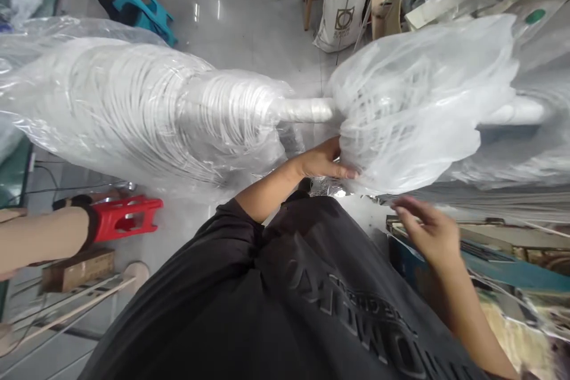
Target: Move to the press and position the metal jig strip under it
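Grey floor; left fingers (347,173) press plastic bag (423,101).

A workshop or small factory storeroom: plastic-wrapped bundles of white rings (146,113) across the middle, a woven sack (345,3) at the top, cardboard boxes (392,6) upper right, plastic stools (127,218) on polished floor.
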